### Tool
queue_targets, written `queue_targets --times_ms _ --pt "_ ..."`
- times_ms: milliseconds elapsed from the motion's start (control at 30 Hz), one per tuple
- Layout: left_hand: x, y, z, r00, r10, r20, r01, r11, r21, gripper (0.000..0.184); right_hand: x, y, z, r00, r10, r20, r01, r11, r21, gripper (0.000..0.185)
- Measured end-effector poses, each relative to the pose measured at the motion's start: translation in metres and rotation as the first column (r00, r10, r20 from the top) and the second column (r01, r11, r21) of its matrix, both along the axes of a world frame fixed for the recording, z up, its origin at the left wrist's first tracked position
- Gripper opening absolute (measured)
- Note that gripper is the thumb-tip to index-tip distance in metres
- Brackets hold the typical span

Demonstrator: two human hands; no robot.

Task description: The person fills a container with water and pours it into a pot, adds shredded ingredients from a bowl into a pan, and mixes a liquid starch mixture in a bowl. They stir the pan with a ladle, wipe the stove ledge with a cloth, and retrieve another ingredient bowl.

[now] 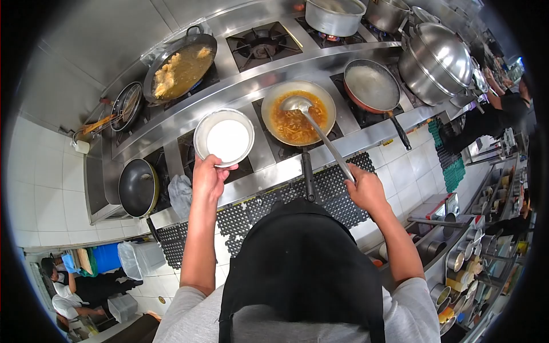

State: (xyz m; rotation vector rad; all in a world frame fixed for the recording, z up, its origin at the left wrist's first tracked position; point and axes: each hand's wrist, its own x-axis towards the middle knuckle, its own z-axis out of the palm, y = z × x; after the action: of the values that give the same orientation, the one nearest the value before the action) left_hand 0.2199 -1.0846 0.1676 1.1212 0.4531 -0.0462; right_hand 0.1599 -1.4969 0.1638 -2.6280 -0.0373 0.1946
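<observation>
My left hand grips the near rim of a metal bowl with white liquid in it, held over the stove left of the middle pan. My right hand is closed round the handle of a metal ladle. The ladle's head rests in the orange-brown sauce, which has pale strips in it, inside a light-coloured pan. That pan sits on a front burner, its black handle pointing toward me.
A wok of oil with golden fried pieces is at the back left. A red pan of cloudy liquid and a large steamer are at right. An empty black pan and grey cloth are at left. Other people stand farther off.
</observation>
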Motion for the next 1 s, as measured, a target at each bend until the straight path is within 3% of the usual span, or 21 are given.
queue_targets --times_ms 200,267,500,633,733,833,933,1000 --pt "0.011 -0.015 0.010 1.000 0.023 0.007 -0.023 0.999 0.041 0.059 -0.023 -0.002 0.028 0.994 -0.013 -0.108 0.018 0.999 0.047 0.047" --pt "0.014 -0.015 0.009 1.000 0.022 0.013 -0.022 0.999 0.027 0.060 -0.021 -0.002 0.023 0.998 -0.001 -0.061 0.003 1.000 0.024 0.046" --pt "-0.002 0.004 0.007 0.998 0.029 0.049 -0.025 0.997 -0.073 0.058 0.024 -0.035 -0.061 0.981 0.095 0.169 -0.085 0.994 -0.067 0.046" --pt "-0.028 0.024 0.017 0.994 0.111 0.025 -0.108 0.988 -0.108 0.054 0.032 -0.032 -0.032 0.989 0.122 -0.088 -0.133 0.983 -0.129 0.056" --pt "-0.051 0.042 0.028 0.974 0.225 -0.011 -0.225 0.968 -0.111 0.048 0.041 -0.034 -0.026 0.982 0.108 -0.154 -0.144 0.957 -0.252 0.065" --pt "-0.081 0.066 0.037 0.958 0.287 0.027 -0.284 0.955 -0.085 0.051 0.063 0.021 0.023 0.982 0.166 -0.089 -0.186 0.930 -0.317 0.068" --pt "-0.120 0.095 0.042 0.919 0.393 0.035 -0.391 0.919 -0.050 0.052 0.085 0.113 0.034 0.896 0.435 0.085 -0.424 0.898 -0.118 0.061" --pt "-0.147 0.110 0.042 0.844 0.535 -0.024 -0.535 0.845 0.027 0.051 0.092 0.191 0.023 0.796 0.603 0.052 -0.601 0.798 -0.048 0.058"
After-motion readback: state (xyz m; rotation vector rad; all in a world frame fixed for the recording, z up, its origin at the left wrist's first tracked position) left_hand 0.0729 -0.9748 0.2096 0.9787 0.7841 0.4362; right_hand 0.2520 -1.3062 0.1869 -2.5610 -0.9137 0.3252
